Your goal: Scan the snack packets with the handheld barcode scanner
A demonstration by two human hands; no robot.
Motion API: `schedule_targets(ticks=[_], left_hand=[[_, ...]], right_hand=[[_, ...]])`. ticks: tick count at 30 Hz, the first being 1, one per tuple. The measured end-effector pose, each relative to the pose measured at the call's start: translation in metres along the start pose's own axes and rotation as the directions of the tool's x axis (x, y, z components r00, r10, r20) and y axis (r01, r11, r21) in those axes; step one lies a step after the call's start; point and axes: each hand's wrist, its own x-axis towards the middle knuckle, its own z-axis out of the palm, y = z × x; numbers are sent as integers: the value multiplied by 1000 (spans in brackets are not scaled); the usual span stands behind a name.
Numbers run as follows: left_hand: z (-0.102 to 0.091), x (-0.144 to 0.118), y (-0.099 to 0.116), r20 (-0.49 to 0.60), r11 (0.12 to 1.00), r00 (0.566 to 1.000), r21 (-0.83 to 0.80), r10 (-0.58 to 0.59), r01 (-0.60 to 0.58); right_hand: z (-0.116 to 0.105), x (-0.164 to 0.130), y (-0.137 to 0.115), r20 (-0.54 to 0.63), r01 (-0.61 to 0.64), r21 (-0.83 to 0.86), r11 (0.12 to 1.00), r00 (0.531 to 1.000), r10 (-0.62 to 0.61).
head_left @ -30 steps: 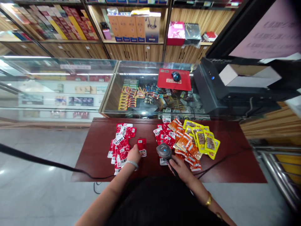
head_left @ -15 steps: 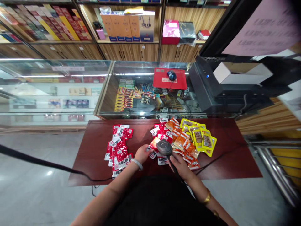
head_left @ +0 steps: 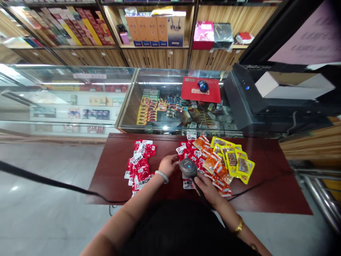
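My right hand [head_left: 206, 186] is wrapped around the handle of a dark grey barcode scanner [head_left: 188, 166], its head lit by a small blue light. Just left of the scanner is my left hand [head_left: 169, 165], fingers loosely bent and apart, with nothing visible in them. The fingertips are close to red snack packets [head_left: 190, 147], some of which the scanner hides. Orange snack packets [head_left: 213, 161] overlap these on the right, and yellow snack packets [head_left: 236, 160] lie beyond them. Another pile of red-and-white packets [head_left: 142, 165] is on the left.
The packets lie on a dark red-brown table [head_left: 114, 170]. Behind it stands a glass display case [head_left: 165, 128] with a red mat [head_left: 186, 94] and a computer mouse [head_left: 203, 85] on top. A dark machine [head_left: 239, 103] bears an open white box [head_left: 293, 89]. A black cable [head_left: 66, 185] crosses at left.
My left hand has moved slightly away from me, and the lit red packet it held no longer shows in its fingers. The scanner's bright beam is off and a blue light shows. The view has shifted.
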Motion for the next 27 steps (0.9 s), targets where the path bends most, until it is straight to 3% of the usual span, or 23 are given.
schedule_targets(ticks=[3, 7, 9, 11, 16, 19, 21, 23, 25, 27], left_hand=[[-46, 18, -18, -238, 902, 971, 412, -31, 130], [-83, 38, -42, -318, 693, 937, 642, -147, 327], [-83, 39, -48, -299, 647, 930, 670, -214, 365], [-73, 35, -50, -237, 649, 947, 690, -217, 322], [-38, 11, -49, 30, 736, 999, 677, -40, 9], [-34, 2, -48, 40, 789, 996, 607, 84, -91], [-38, 1, -46, -114, 799, 992, 601, 62, 20], [-43, 2, -42, -278, 770, 960, 604, -37, 204], [-45, 6, -36, -320, 727, 941, 619, -112, 298], [-45, 9, -30, -279, 704, 950, 647, -140, 294]], right_hand=[[2, 4, 1, 4, -9, -7, 1000, 1000, 9], [5, 6, 2, -8, -13, -17, 1000, 1000, 13], [6, 6, 2, -17, -13, -15, 1000, 1000, 13], [6, 7, 1, -17, -19, -15, 1000, 1000, 18], [5, 7, 0, -9, -27, -25, 999, 1000, 27], [4, 7, 3, -13, -31, -23, 999, 999, 31], [4, 7, 5, -12, -35, -26, 999, 999, 35], [4, 7, 7, -8, -38, -30, 999, 999, 38], [6, 7, 8, -1, -38, -29, 999, 999, 38], [8, 7, 8, 7, -32, -29, 999, 999, 33]])
